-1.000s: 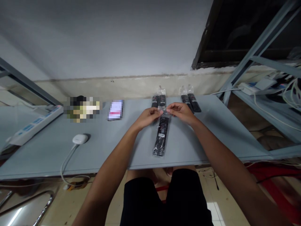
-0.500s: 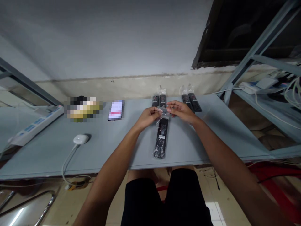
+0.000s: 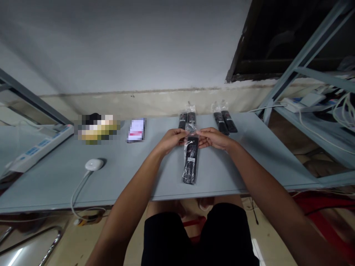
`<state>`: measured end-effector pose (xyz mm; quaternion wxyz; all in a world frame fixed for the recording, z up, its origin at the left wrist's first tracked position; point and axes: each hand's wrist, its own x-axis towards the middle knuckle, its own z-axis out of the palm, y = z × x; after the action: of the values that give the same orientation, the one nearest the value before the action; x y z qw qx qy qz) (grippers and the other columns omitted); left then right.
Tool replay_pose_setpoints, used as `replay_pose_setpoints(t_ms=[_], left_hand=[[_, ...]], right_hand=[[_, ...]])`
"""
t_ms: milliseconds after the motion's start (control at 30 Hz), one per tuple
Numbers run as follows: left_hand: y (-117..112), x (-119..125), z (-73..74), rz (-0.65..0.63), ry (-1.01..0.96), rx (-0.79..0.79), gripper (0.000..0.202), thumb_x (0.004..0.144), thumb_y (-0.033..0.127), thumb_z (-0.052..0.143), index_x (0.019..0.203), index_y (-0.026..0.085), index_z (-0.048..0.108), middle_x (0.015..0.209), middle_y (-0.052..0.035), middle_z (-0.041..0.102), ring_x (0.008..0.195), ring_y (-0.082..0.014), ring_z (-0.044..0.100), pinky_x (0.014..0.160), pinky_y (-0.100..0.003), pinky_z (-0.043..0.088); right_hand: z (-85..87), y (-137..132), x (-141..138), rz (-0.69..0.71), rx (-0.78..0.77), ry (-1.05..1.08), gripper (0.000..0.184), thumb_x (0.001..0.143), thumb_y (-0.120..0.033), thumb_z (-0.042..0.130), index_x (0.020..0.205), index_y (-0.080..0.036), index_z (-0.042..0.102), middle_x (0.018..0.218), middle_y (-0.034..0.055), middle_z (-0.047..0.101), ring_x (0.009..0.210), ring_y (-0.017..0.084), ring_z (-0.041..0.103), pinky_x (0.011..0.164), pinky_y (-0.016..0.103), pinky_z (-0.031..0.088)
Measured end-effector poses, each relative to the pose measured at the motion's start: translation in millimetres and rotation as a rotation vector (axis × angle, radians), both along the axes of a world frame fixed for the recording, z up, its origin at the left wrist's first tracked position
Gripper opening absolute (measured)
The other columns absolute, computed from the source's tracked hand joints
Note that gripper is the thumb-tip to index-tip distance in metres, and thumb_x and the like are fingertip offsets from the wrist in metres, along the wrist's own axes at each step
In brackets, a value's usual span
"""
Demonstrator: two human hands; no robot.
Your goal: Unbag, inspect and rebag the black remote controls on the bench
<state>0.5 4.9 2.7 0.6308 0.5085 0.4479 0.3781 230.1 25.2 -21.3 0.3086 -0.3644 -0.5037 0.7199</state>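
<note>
A black remote control [image 3: 190, 160] lies lengthwise before me on the grey table [image 3: 133, 173], inside a clear plastic bag [image 3: 191, 129] with a small white label showing. My left hand [image 3: 175, 140] pinches the left side of the bag near its top end. Opposite it, my right hand [image 3: 212, 138] pinches the right side, fingertips close to the remote's upper end. Just beyond my hands lie two more bagged remotes [image 3: 191, 117], partly hidden by the bag I hold. Another bagged pair [image 3: 225, 121] rests behind my right hand.
A phone [image 3: 136, 130] with a lit screen and a blurred yellow item [image 3: 98, 129] lie at the back left. A white corded puck-like device [image 3: 94, 164] sits nearer the front. Power strips [image 3: 41, 147] and cables flank the table; a wall stands behind.
My right hand has come down slightly and now grips the bag's right side at about the left hand's level. The bag's top, which was folded between my fingers, now stretches upward between my hands.
</note>
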Motion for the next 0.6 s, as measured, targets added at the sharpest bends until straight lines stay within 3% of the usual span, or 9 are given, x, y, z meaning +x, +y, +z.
replay_pose_setpoints(t_ms=[133,333,467,600], left_hand=[[1.1,-0.7,-1.5,0.036,-0.004,0.006,0.030,0.074,0.040,0.088,0.078,0.015,0.071,0.078,-0.0025,0.063,0.073,-0.0128,0.057,0.073,-0.029,0.048],[2.2,-1.3,-4.8,0.032,-0.007,0.020,0.042,0.067,0.046,0.093,0.085,0.015,0.071,0.082,-0.0021,0.064,0.077,-0.0131,0.058,0.074,-0.028,0.049],[4.0,-2.0,-8.7,0.043,-0.052,0.047,0.048,0.062,0.046,0.097,0.087,0.015,0.070,0.084,-0.0010,0.064,0.077,-0.0126,0.058,0.074,-0.028,0.049],[4.1,-2.7,-7.8,0.043,-0.106,0.053,0.044,0.066,0.038,0.094,0.097,0.016,0.073,0.086,-0.0016,0.066,0.081,-0.0143,0.060,0.077,-0.029,0.050]], right_hand=[[-1.2,0.0,0.1,0.039,-0.022,-0.049,0.032,0.082,-0.043,0.092,0.098,-0.017,0.083,0.090,0.0114,0.084,0.074,0.019,0.080,0.072,0.030,0.069],[-0.9,-0.9,-2.1,-0.038,-0.043,-0.042,0.024,0.087,-0.039,0.088,0.094,-0.017,0.083,0.083,0.0100,0.083,0.069,0.018,0.079,0.067,0.027,0.069],[4.1,-2.6,-2.2,-0.037,-0.029,-0.038,0.020,0.092,-0.029,0.083,0.110,-0.019,0.082,0.087,0.0076,0.084,0.071,0.016,0.080,0.068,0.024,0.068],[7.7,-2.5,-0.6,-0.069,0.002,-0.012,0.029,0.097,-0.022,0.076,0.125,-0.022,0.078,0.085,0.0037,0.083,0.066,0.012,0.077,0.064,0.022,0.067]])
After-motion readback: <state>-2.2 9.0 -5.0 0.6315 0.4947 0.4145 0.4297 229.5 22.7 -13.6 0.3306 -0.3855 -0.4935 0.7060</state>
